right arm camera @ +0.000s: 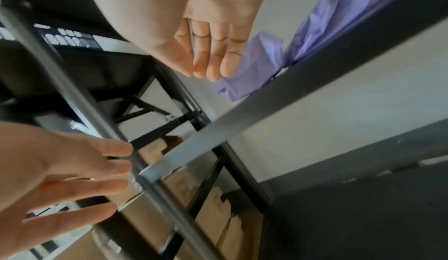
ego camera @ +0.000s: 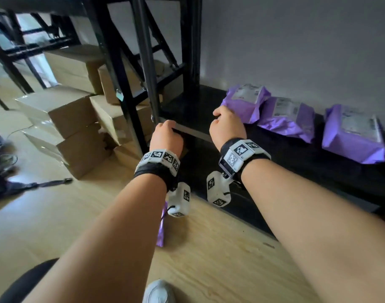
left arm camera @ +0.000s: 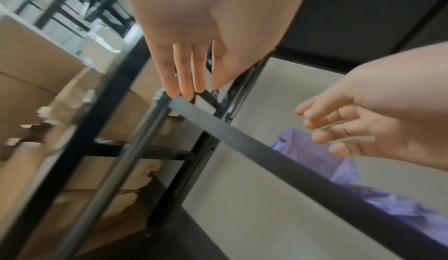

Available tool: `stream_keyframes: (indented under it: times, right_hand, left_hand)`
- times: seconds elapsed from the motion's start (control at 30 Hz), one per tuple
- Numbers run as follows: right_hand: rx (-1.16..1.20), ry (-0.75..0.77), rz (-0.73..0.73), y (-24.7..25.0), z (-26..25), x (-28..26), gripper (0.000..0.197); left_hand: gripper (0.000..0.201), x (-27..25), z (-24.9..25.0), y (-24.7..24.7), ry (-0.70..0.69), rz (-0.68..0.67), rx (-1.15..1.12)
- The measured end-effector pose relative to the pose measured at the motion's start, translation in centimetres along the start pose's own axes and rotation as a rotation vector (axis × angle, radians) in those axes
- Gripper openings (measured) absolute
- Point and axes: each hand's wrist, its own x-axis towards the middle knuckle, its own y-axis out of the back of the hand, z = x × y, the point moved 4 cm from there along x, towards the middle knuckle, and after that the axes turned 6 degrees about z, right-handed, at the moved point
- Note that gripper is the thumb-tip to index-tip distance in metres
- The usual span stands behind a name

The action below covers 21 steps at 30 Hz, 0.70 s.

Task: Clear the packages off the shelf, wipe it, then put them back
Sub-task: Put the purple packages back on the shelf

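Head view: three purple plastic mailer packages lie on the black metal shelf.
Left hand: relaxed, empty, at shelf's front edge.
Right hand: loosely spread, empty, touching nearest package.

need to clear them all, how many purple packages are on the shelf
3, in a row on the shelf: left package by the right hand, middle package, right package.

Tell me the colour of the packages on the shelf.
Purple, each with a white printed label. The three packages on the black shelf show best in the head view.
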Motion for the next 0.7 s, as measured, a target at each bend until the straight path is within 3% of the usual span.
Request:
stream_keyframes:
  times: [0.3,0.7]
  right_hand:
    - [-0.028,-0.024,-0.404,-13.6,1.3,-8.9,0.04]
    - [-0.111,-0.275,-0.748,-27.0,10.4,-17.6,0.043]
  left_hand:
    - [0.048,-4.3,-17.0,-2.1,0.344,-0.138,0.162]
    - [0.056,-7.5,-28.7,-10.0,0.599,-0.332,0.252]
